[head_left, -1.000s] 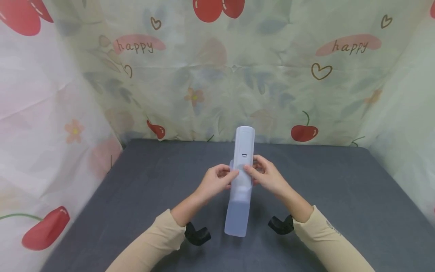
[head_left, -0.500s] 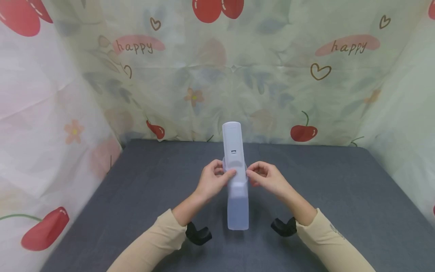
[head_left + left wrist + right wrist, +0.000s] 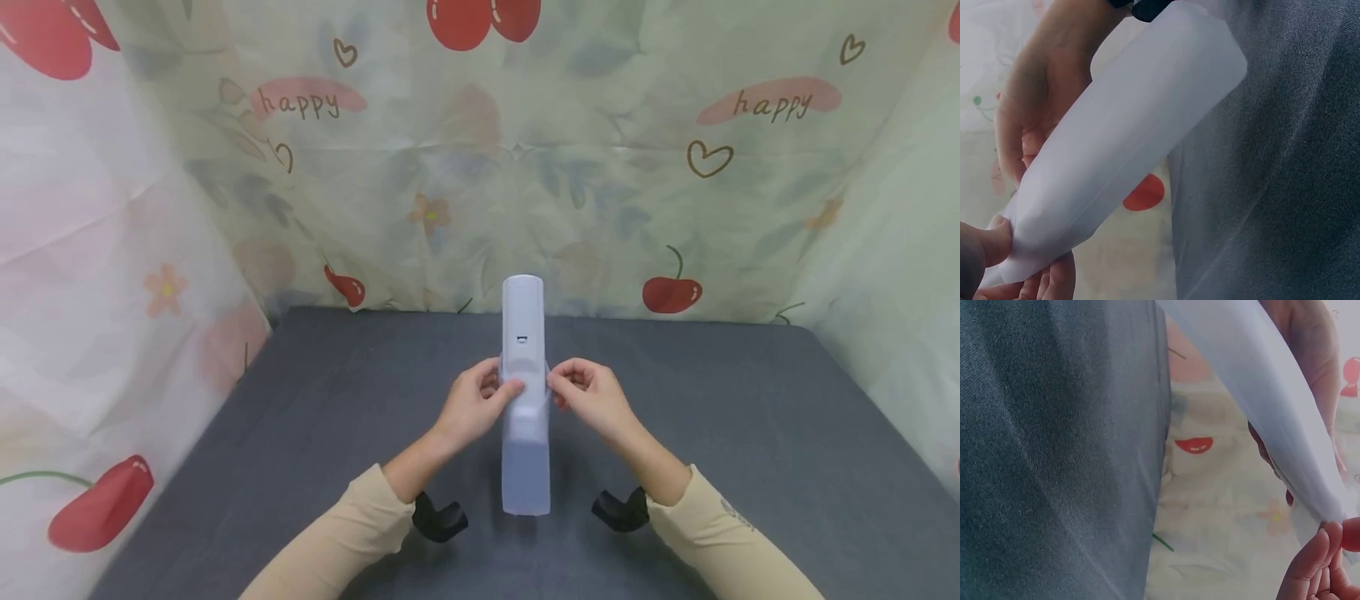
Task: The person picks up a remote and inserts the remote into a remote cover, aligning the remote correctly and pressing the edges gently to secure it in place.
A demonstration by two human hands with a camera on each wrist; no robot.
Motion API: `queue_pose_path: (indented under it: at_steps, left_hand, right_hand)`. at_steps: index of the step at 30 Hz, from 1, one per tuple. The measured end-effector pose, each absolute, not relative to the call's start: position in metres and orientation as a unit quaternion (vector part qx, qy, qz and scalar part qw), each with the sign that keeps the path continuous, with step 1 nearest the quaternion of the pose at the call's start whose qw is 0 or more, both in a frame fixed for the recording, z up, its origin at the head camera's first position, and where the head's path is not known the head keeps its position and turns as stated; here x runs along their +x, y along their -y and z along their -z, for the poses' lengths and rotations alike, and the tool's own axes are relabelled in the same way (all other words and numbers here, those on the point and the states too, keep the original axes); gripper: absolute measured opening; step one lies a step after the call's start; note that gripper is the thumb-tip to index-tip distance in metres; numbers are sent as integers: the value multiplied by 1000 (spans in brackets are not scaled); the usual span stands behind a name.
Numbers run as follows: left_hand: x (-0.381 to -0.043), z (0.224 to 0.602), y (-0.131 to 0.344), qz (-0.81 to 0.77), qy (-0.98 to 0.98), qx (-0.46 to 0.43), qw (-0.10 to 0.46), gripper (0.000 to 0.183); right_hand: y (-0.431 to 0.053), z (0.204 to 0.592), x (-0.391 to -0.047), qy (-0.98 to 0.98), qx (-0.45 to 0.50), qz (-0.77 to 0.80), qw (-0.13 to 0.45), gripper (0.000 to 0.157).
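A long white plastic device (image 3: 522, 312) with a small dark slot stands nearly upright in the air in the head view. Its lower end is a milky, half-clear plastic body (image 3: 525, 475), broad and smooth in the left wrist view. My left hand (image 3: 468, 402) grips the device at mid-length, thumb across its face and fingers behind. At the right edge, my right hand (image 3: 596, 398) pinches the milky plastic between thumb and fingertips. From the right wrist view, the pinching fingertips (image 3: 1330, 534) are at the end of the white body. The fingers behind are partly hidden.
Below lies a dark grey table (image 3: 360, 358), with a patterned curtain (image 3: 517, 183) behind it and at both sides. Black curved pieces (image 3: 442, 518) stick out by both wrists, just under the beige sleeves (image 3: 341, 529).
My right thumb has slid off the device's face to its right edge. The device has straightened from a tilt and shifted left, then slightly back right. My left hand keeps its grip.
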State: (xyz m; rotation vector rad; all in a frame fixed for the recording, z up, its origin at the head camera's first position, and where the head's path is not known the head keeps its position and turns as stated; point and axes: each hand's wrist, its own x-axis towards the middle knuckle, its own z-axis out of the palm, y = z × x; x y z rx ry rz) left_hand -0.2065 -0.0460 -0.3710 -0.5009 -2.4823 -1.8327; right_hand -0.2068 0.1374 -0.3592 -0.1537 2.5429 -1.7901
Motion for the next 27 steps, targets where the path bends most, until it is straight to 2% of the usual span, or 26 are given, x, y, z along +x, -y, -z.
queue_pose_path:
  at_steps: [13,19,27]
  left_hand:
    - [-204,369,49,555,811,-185,-9,39]
    - [-201,370,52,538,813,-223,8,44]
    - [-203,370,52,540,816,-207,11,40]
  right_hand:
    - [-132,353,-203,-805,-23,593,-4,18]
    - [-130,353,-203,-807,-17,590,-5,18]
    - [-134,351,-204,-810,-71,581,39,16]
